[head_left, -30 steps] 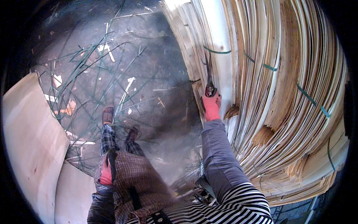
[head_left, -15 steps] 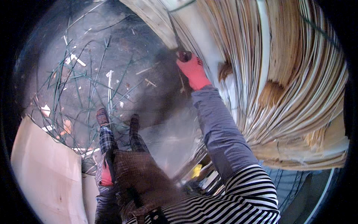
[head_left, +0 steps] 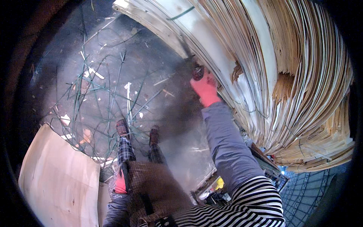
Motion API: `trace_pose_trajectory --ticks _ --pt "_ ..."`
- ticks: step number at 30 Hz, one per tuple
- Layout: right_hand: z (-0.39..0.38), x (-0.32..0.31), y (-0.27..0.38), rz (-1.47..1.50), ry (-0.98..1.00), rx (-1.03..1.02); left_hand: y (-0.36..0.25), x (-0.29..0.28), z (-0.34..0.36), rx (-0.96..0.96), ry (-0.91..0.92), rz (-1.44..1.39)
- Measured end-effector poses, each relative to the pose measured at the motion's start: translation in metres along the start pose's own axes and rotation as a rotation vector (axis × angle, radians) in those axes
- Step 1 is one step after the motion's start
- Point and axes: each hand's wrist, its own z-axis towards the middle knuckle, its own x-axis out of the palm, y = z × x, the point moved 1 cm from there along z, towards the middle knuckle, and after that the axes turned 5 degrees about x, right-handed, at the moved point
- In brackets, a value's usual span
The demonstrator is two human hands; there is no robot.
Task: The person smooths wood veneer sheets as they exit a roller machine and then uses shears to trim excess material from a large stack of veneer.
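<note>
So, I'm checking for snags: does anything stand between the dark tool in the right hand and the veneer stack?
Nothing visible does. The right hand grips the dark tool at the veneer stack's edge; blur hides whether they touch. A green strap lies farther away on the stack.

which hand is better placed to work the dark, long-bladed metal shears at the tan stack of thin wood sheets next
Likely the right: the right pink-gloved hand grips the shears beside the stack. The left pink-gloved hand is low by the brown checked cloth, farther from the stack and partly hidden.
</note>
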Motion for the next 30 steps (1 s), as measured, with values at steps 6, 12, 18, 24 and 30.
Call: trace_pose_trajectory --ticks 6,12,18,24,30 --pt "0.059 -0.024 0.031 -0.076 0.046 0.009 -0.035 0.012 0.001 -0.177 -0.012 -0.249" --pt "0.068 -0.013 0.068 0.035 0.205 0.056 -0.007 0.026 -0.014 -0.134 0.025 0.021" --pt "-0.016 0.01 0.056 0.135 0.162 0.046 -0.04 0.009 0.026 0.458 -0.457 -0.153" --pt "-0.202 0.002 -0.032 0.581 0.723 0.492 -0.048 -0.032 0.034 0.216 -0.276 -1.004" --pt "-0.243 -0.027 -0.137 1.411 0.263 0.894 -0.178 -0.131 0.06 -0.008 -0.149 -0.989"
